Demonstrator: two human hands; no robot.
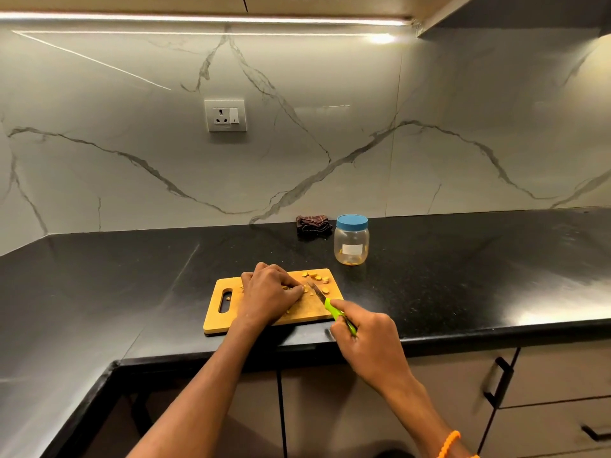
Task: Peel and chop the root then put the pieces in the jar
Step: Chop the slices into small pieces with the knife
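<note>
Two hands work over a wooden cutting board [264, 320] that lies near the front edge of the black desk [463, 276]. The left hand [269, 294] rests knuckles-up on the board, fingers curled down onto a small piece of root [287, 287] — most of it hidden beneath them. The right hand [367, 335] grips the green handle of a knife [325, 300], whose blade points up-left with its tip just beside the left fingertips. Several chopped pieces [315, 277] lie scattered at the board's far right corner. Beyond that corner stands the jar [351, 241] — clear, with its blue lid on and a few yellow bits at the bottom. A dark folded cloth [313, 223] sits just left of it, against the marble wall.
</note>
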